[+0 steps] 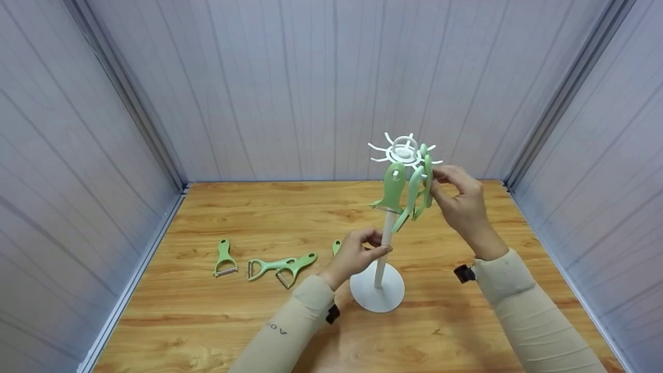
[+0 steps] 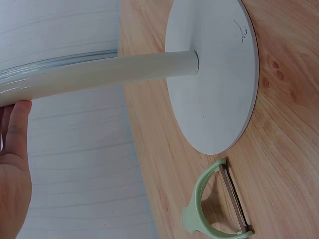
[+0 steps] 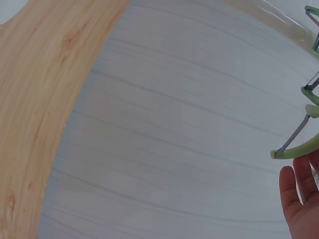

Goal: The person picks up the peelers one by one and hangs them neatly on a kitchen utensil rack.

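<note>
My left hand (image 1: 357, 252) holds the white pole (image 2: 99, 78) of a stand between thumb and fingers. The pole rises from a round white base (image 1: 386, 299) to a ring of white hooks (image 1: 403, 152) at its top. Several green peelers hang there; one peeler (image 1: 392, 187) faces me, another peeler (image 1: 413, 192) is turned edge-on beside it. With my right hand (image 1: 462, 199) I pinch a green peeler (image 1: 428, 178) at the right side of the hooks. Its blade end (image 3: 294, 152) shows above my fingers in the right wrist view.
On the wooden table (image 1: 207, 321) to the left lie a green peeler (image 1: 224, 259) and two more overlapping, a paler peeler (image 1: 264, 267) and a green peeler (image 1: 298, 267). Another peeler (image 2: 199, 209) lies by the base, mostly behind my left hand in the head view. Panel walls (image 1: 269, 93) enclose the table.
</note>
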### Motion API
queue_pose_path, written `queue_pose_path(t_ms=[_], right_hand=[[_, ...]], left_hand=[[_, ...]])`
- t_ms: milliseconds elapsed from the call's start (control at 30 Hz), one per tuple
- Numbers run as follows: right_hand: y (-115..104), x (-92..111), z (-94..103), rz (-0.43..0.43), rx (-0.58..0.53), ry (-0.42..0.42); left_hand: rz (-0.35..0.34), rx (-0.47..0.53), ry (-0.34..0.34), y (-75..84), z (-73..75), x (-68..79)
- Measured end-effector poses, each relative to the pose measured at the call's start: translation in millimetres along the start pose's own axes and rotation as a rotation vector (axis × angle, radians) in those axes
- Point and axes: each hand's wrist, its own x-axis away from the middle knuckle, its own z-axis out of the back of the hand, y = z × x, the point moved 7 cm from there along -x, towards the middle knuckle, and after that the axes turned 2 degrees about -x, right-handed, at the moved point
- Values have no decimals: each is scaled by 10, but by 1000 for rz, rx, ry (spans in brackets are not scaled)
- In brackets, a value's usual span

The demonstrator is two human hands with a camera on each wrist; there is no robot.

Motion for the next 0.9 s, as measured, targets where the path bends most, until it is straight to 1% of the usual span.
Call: queue_pose_path(t_ms=[167,400,567,733,900], right_hand=[[38,40,17,-1,21,-5],[74,105,25,-15,22,-23],[146,198,51,-29,28,-15],[242,317,56,-37,46,-12],[328,452,16,-60,40,-37]], left_hand=[[4,3,0,8,-5,-15],[43,11,3,-12,18,-5],[68,13,6,-28,17,-19],[67,12,11,-21,11,-16],[48,16,14,-15,2,-5]])
